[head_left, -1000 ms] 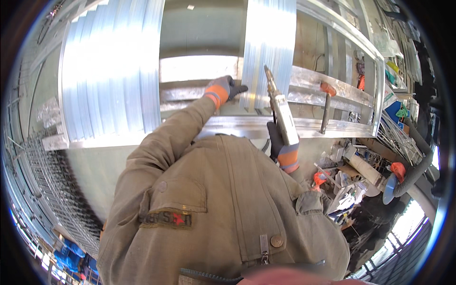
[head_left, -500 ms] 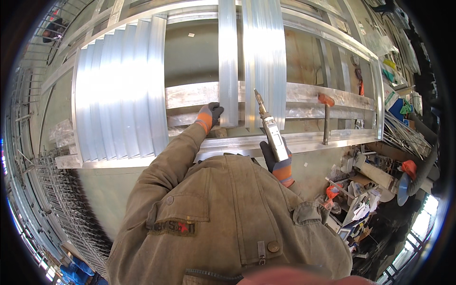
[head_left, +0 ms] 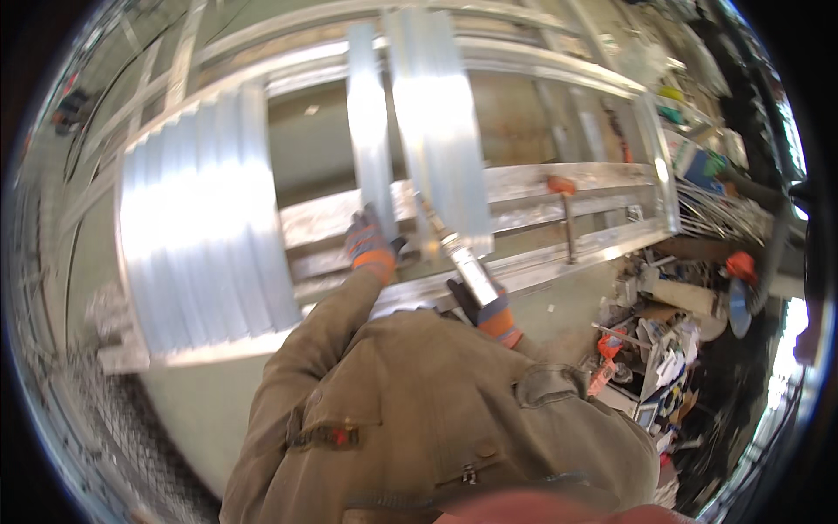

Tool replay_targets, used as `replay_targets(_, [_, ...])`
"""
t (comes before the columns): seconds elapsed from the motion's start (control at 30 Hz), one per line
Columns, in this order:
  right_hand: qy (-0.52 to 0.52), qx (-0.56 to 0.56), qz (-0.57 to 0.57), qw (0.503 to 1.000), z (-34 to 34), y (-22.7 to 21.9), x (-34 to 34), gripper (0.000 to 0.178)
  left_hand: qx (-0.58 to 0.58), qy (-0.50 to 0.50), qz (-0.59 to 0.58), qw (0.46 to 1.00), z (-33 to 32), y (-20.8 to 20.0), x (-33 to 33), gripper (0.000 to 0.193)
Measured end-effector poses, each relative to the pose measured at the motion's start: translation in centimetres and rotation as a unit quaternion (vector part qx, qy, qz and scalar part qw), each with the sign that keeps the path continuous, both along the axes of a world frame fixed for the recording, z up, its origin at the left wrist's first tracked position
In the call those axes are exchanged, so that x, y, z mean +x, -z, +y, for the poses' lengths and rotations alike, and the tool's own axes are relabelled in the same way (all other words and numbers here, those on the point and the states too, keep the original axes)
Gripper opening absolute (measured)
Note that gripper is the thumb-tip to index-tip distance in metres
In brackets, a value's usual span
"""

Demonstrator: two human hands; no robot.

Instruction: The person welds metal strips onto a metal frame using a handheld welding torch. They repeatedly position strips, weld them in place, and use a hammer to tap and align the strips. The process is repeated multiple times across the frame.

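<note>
My left hand (head_left: 372, 241), in a grey and orange glove, lies at the near end of a single shiny metal slat (head_left: 370, 131). Its fingers are stretched out along the slat's left side and the thumb reaches across to the right. My right hand (head_left: 491, 314), gloved alike, is closed around a long white and metal hand tool (head_left: 467, 266) with a narrow tip. That tip points forward and left, over the near part of a stack of metal slats (head_left: 436, 122). Motion blur hides whether it touches them.
Overlapping slats (head_left: 201, 218) cover the left of a metal frame (head_left: 594, 243). A hammer with an orange head (head_left: 561, 185) leans on the frame's right side. Cluttered tools and scraps (head_left: 646, 349) lie at the lower right, and wire mesh (head_left: 122, 428) at the lower left.
The view has shifted and turned. My left hand has moved from beside the slat's near end onto it, its fingers now stretched out. My right hand still holds the tool.
</note>
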State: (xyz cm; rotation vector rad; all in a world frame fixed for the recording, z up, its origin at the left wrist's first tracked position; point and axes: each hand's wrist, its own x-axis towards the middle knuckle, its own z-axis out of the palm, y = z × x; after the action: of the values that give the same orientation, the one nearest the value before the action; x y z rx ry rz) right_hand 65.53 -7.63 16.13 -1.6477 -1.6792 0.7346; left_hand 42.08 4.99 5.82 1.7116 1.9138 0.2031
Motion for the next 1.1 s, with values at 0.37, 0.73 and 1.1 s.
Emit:
replay_targets(0.37, [-0.005,0.018,-0.041,0.999,-0.2,-0.5,0.5,0.048,-0.026,-0.012,0.051,0.998,0.5,1.0,1.7,0.119])
replay_targets(0.73, [-0.017,-0.005,0.024,1.000,0.0,-1.1,0.2,0.038,-0.015,-0.081,-0.180,0.980,0.2,5.1,-1.9,0.113])
replay_targets(1.1, [-0.046,0.014,0.000,0.999,0.6,-0.4,0.0,0.037,0.025,-0.208,-0.441,0.873,-0.8,11.6,-8.9,0.052])
